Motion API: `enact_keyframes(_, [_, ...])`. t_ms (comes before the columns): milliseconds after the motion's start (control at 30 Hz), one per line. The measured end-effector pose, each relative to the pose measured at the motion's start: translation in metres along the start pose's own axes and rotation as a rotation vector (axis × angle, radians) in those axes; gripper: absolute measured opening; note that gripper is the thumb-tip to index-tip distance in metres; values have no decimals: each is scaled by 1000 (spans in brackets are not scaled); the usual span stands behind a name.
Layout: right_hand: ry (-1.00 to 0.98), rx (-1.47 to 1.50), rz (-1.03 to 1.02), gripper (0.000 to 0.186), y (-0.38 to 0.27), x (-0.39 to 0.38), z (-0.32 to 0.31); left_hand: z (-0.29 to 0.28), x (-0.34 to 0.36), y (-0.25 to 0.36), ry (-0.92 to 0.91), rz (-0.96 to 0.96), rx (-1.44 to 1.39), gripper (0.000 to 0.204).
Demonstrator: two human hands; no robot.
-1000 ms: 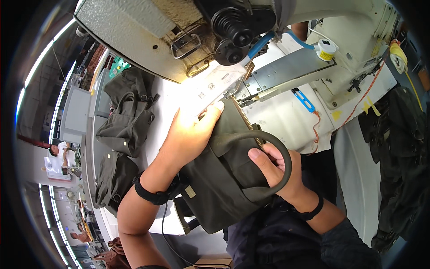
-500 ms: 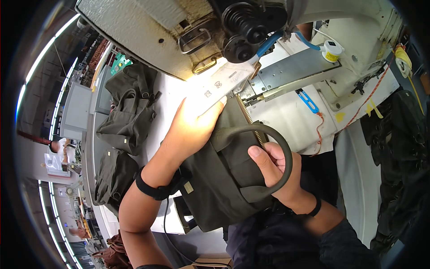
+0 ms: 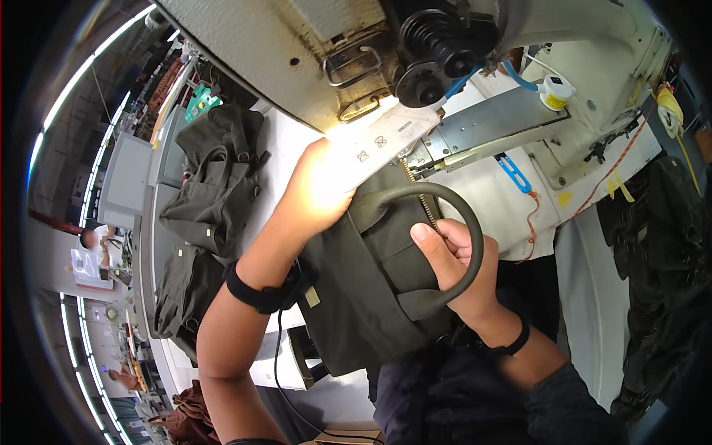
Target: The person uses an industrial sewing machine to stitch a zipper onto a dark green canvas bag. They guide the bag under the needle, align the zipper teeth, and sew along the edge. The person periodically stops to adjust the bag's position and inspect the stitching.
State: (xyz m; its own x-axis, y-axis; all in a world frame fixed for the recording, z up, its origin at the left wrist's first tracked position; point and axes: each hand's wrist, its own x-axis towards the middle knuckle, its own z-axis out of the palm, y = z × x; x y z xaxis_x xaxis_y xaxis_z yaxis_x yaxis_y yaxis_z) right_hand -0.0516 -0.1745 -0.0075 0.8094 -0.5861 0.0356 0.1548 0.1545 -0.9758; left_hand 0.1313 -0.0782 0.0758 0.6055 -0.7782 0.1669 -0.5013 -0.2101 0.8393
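Observation:
A dark olive fabric bag point(image 3: 337, 322) lies under the sewing machine head point(image 3: 319, 52), its rolled handle point(image 3: 475, 245) standing up in a loop. A brass-toothed zipper point(image 3: 426, 206) runs along the bag's edge toward the machine's metal arm point(image 3: 489, 122). My right hand point(image 3: 467, 271) reaches through the handle loop and pinches the zipper edge between thumb and fingers. By the machine's pale cover plate point(image 3: 386, 144), my left hand point(image 3: 315, 189) rests at the bag's far side. Bright lamp light washes over it, and the plate hides its fingers.
Several similar olive bags point(image 3: 215, 185) lie on the table to the left. A blue-handled tool point(image 3: 513, 173) with an orange cord sits right of the zipper. Dark bags point(image 3: 656, 297) hang at the far right. Other people work in the distance at left.
The machine appears shifted slightly right in the picture. My left thumb, visible before beside the plate, is now hidden. The right hand keeps its pinch on the zipper edge.

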Motion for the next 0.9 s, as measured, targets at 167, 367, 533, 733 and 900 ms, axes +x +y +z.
enact_keyframes(167, [29, 1, -42, 38, -1, 14, 12, -20, 17, -33, -159, 104, -53, 29])
enact_keyframes(367, [57, 48, -49, 25, 7, 11, 14, -32, 24, -25, -250, -238, -172, 27])
enact_keyframes(533, [8, -69, 12, 27, 1, 10, 6, -36, 35, -34, -211, -297, -215, 31])
enact_keyframes(733, [-72, -226, -137, 28, 6, 15, -6, -25, 54, -36, -163, -335, -227, 27])
enact_keyframes(900, [-126, -265, -20, 25, -8, -20, -45, -18, 46, -17, -152, -376, -49, 29])
